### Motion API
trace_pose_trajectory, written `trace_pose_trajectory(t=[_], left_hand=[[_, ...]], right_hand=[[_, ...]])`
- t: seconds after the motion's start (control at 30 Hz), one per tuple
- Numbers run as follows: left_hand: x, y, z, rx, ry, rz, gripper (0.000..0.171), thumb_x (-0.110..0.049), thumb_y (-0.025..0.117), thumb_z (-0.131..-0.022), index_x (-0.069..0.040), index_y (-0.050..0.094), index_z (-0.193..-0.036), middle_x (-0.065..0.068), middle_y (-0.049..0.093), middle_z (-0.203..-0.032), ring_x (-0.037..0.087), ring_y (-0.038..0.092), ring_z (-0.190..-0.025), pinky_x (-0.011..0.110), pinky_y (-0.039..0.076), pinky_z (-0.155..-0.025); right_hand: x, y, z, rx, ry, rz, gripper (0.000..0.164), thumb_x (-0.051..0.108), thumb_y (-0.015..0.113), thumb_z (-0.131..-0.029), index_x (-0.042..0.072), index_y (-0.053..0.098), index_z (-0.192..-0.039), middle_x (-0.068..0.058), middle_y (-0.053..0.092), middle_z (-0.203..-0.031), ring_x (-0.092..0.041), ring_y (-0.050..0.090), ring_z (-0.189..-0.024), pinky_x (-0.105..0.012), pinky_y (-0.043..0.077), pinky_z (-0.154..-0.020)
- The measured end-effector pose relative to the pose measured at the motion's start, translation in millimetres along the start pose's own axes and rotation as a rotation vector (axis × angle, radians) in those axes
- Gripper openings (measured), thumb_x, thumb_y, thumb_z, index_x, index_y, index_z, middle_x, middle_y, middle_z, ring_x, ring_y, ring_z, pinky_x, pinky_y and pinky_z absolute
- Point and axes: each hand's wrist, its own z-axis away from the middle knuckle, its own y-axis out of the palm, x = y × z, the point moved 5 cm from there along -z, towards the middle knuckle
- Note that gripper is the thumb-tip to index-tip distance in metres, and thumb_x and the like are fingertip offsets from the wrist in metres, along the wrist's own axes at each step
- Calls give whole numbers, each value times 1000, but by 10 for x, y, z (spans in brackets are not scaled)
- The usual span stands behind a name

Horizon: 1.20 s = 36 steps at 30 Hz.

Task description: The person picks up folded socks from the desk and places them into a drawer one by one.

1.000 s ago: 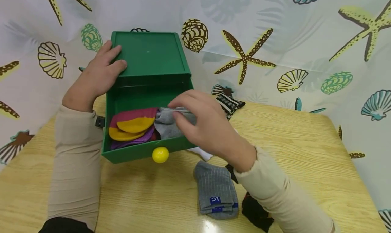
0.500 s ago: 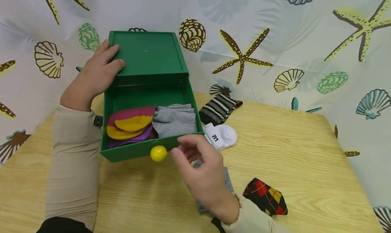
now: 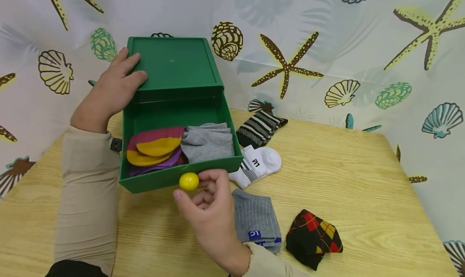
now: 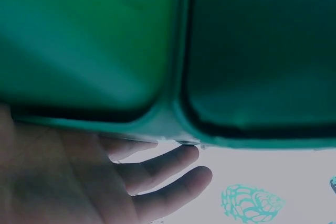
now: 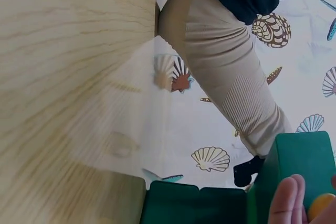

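A green box (image 3: 172,63) has its drawer (image 3: 167,111) pulled out toward me. My left hand (image 3: 118,81) rests along the box's upper left side, fingers extended; they also show beside the green wall in the left wrist view. At the drawer's front, my right hand (image 3: 214,212) surrounds a yellow knob (image 3: 189,181). Its index finger is right at the knob's right side, while the thumb tip lies just below left with a small gap. In the drawer lie folded maroon-and-yellow socks (image 3: 160,143), purple socks (image 3: 154,166) under them, and grey socks (image 3: 208,143).
Right of the drawer, black striped socks (image 3: 259,128) and white socks (image 3: 263,164) lie on the wooden table (image 3: 345,176). Nearer me are grey pinstriped socks (image 3: 254,216), partly behind my right wrist, and argyle socks (image 3: 314,236). A patterned cloth (image 3: 287,18) hangs behind.
My right hand has moved away from the grey socks in the drawer, down and left to the yellow knob. The left hand keeps its place on the box.
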Motion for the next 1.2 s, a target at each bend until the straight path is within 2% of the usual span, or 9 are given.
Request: trace_pose_trajectory(t=[0.27,0.53,0.63,0.73,0.87,1.03,1.2], left_hand=[[-8,3,5,6,6,2,67,-39,25,-107,-10,4,-163,8,-17,-167,36,-14,-151,64,2,-117],[-21,-6,-7,1,28,-11,67,-38,25,-107,-8,4,-163,10,-16,-167,36,-13,-151,63,1,-117],[-22,-7,-2,-1,33,-17,67,-38,26,-107,-7,4,-163,11,-16,-167,35,-13,-151,62,1,-117],[-16,-7,7,0,30,-25,67,-39,26,-107,-8,4,-163,10,-16,-167,35,-13,-151,62,0,-117],[-9,-3,15,-2,24,-31,68,-40,27,-107,-9,4,-163,9,-16,-167,36,-13,-151,63,1,-117],[-20,9,19,-7,30,-24,68,-40,28,-107,-8,4,-163,10,-15,-167,37,-12,-151,65,3,-116],[-27,13,12,-8,30,-10,69,-40,28,-107,-7,5,-163,11,-16,-167,39,-11,-151,64,4,-116]], right_hand=[[-50,107,-70,-31,51,-185,40,12,75,-91,5,41,-110,-9,66,-85,-15,60,-45,-29,54,-47],[-65,115,-123,-62,-39,-127,36,11,74,-90,5,42,-104,-6,66,-78,-17,60,-46,-43,56,-46],[-64,114,-145,-68,-62,-129,35,10,74,-90,5,42,-104,-6,66,-77,-27,59,-45,-45,56,-46],[-56,112,-170,-68,-73,-129,35,10,74,-90,5,42,-104,-7,65,-77,-35,57,-45,-43,56,-47],[-44,111,-207,-63,-75,-121,36,11,75,-90,5,42,-104,-6,66,-77,-33,58,-46,-41,57,-49],[-23,111,-270,-53,-89,-105,35,12,75,-91,6,43,-104,-7,66,-77,-37,58,-48,-46,57,-50],[1,121,-361,-37,-99,-96,35,13,74,-92,7,42,-105,-8,66,-78,-32,59,-50,-40,58,-52]])
